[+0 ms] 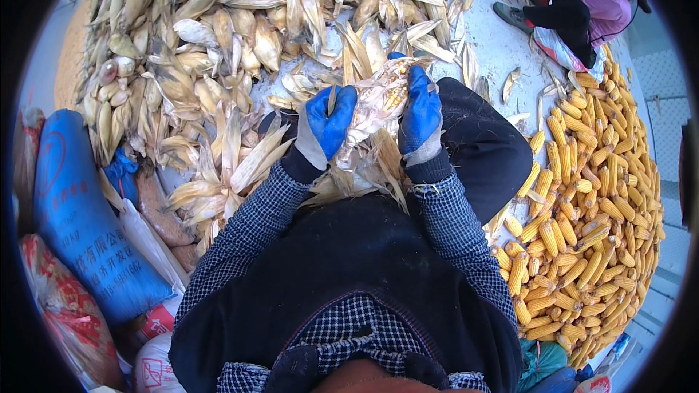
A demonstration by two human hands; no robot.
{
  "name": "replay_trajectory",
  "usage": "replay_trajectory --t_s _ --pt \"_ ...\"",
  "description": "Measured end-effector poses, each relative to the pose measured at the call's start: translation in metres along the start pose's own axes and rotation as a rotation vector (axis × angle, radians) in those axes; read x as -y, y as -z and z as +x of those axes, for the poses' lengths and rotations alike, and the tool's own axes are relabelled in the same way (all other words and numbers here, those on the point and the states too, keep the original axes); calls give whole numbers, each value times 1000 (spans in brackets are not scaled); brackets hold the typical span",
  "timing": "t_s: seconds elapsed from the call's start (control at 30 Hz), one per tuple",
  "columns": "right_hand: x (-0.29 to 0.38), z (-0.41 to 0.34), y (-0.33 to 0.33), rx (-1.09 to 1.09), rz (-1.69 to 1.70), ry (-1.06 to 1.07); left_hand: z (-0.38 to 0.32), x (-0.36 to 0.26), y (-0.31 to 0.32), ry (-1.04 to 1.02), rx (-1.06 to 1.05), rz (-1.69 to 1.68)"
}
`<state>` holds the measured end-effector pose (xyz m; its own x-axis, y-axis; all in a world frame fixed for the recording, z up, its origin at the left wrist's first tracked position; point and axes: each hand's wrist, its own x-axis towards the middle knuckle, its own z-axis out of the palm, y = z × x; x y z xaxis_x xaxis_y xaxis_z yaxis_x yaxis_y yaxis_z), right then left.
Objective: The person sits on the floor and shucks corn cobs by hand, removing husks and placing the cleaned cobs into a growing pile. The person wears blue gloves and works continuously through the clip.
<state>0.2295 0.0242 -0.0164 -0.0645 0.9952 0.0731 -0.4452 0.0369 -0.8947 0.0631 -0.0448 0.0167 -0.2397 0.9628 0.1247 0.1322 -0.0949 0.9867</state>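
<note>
Both my hands wear blue-coated work gloves with pale cuffs. Between them is a partly husked ear of corn (394, 97), some yellow kernels bare and the rest wrapped in pale, papery husk. My right hand (421, 112) grips the ear from its right side. On the other side my left hand (330, 123) is closed on corn husk (360, 120), with a bit of dry leaf poking out by the thumb. Loose dry husks (382, 158) lie over my lap, below the ear.
Unhusked corn ears (218, 27) are heaped ahead and to the left. Husked yellow cobs (590, 218) form a big pile at right. Full sacks, one blue (87, 202), stand at left. A person in a pink top (600, 5) sits at the upper right.
</note>
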Motion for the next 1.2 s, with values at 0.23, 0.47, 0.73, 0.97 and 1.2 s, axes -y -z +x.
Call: replay_trajectory --t_s 0.23,0.47,0.73,0.97,1.2 --pt "48 -24 -44 28 -392 78 6 -29 -1 -363 30 520" --pt "33 -18 -36 24 93 -78 -4 16 -21 -38 -55 -85" --pt "41 -11 -35 2 44 29 -39 -19 -5 201 281 -352" --pt "20 1 -5 215 370 -333 -29 -39 14 62 377 -291" --pt "8 -1 5 516 924 -651 -27 -33 8 -141 509 -62"
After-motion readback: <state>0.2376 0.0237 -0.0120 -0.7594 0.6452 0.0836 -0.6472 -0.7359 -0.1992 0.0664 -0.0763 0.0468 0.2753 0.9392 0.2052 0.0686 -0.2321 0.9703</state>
